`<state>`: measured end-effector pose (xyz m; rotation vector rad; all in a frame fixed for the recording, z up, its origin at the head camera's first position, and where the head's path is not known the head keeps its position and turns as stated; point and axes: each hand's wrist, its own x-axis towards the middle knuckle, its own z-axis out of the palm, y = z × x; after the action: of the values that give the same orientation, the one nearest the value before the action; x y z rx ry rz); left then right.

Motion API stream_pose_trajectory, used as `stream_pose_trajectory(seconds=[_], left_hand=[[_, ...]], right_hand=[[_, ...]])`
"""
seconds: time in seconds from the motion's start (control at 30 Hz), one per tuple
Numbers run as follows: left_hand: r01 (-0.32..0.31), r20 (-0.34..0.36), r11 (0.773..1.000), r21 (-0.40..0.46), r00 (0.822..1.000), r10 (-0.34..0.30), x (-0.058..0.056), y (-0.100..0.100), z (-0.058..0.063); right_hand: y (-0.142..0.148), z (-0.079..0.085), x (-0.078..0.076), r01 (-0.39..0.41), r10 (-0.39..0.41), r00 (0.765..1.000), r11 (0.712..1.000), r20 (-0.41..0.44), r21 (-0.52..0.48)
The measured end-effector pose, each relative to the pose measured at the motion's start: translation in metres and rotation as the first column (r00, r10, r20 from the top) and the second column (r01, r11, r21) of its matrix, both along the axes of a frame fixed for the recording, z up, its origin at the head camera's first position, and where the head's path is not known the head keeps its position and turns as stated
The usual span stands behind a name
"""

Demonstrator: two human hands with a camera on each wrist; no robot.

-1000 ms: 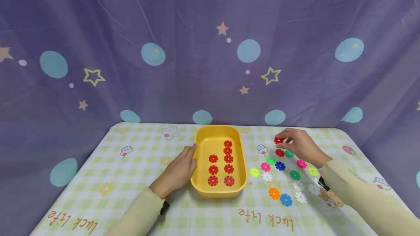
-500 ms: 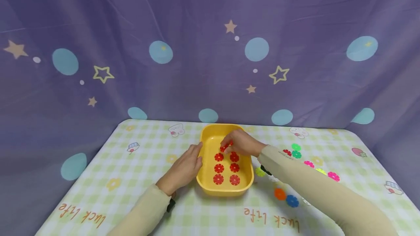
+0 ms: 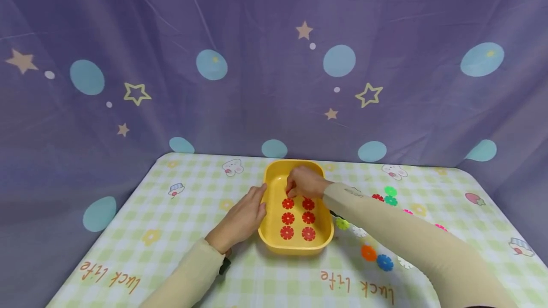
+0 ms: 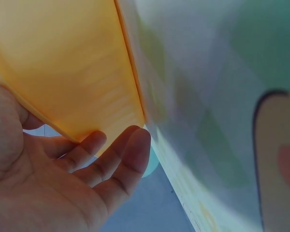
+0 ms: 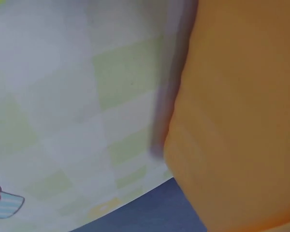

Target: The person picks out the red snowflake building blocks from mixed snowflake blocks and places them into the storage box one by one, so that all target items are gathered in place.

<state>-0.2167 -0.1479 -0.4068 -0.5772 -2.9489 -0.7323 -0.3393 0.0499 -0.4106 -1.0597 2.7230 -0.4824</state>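
Note:
A yellow plastic tray (image 3: pixel 295 250) stands on the table, with red snowflake discs (image 3: pixel 288 218) in two columns on its floor. My left hand (image 3: pixel 241 215) lies along the tray's left side, fingers extended and touching its outer wall, as the left wrist view also shows. Inside the tray, my right hand (image 3: pixel 306 182) is low over the top of the left column, thumb and fingers curled together in a pinch. The red disc they brought in is hidden behind the fingers. The right wrist view shows only the tray's outer wall (image 5: pixel 237 116) and the tablecloth.
Right of the tray lie loose snowflake discs: orange (image 3: pixel 368 253), blue (image 3: pixel 385 262), yellow-green (image 3: pixel 342 223), green (image 3: pixel 390 191) and a red one (image 3: pixel 377 197). The right forearm covers part of them. A checked tablecloth (image 3: pixel 192 222) covers the table; a purple curtain (image 3: pixel 239 118) hangs behind.
My right hand has carried a red snowflake disc from the loose ones on the right into the tray, and its fingers have moved down toward the left column. The left hand stays at the tray's side.

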Motion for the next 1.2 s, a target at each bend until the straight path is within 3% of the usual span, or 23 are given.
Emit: stream_pose_trajectory(seconds=[0.47,0.63,0.8,0.93,1.03,1.2], left_hand=[[0.002,-0.006,1.000,-0.001,1.000,-0.002,-0.001,0.001,-0.001],[-0.009,0.013,1.000,-0.002,1.000,0.009,-0.002,0.001,-0.002],[-0.025,0.022,1.000,0.000,0.999,0.025,-0.001,0.001,-0.002],[-0.026,0.024,1.000,0.001,0.999,0.026,-0.001,0.002,0.000],[-0.026,0.023,1.000,0.004,0.999,0.026,0.000,0.001,0.001],[-0.026,0.021,1.000,0.015,0.999,0.025,-0.001,0.002,-0.002]], right_hand=[[0.000,0.005,0.008,-0.044,0.041,0.996,0.998,0.076,0.033],[0.015,0.021,0.014,0.017,-0.011,0.996,0.998,0.087,-0.065],[0.062,0.051,0.023,0.069,-0.070,0.998,0.968,0.001,-0.241],[0.116,0.058,0.033,0.134,-0.143,0.990,0.961,-0.018,-0.241],[0.151,0.049,0.040,0.189,-0.189,0.982,0.967,0.021,-0.168],[0.198,0.020,0.045,0.261,-0.252,0.964,0.960,0.089,-0.098]])
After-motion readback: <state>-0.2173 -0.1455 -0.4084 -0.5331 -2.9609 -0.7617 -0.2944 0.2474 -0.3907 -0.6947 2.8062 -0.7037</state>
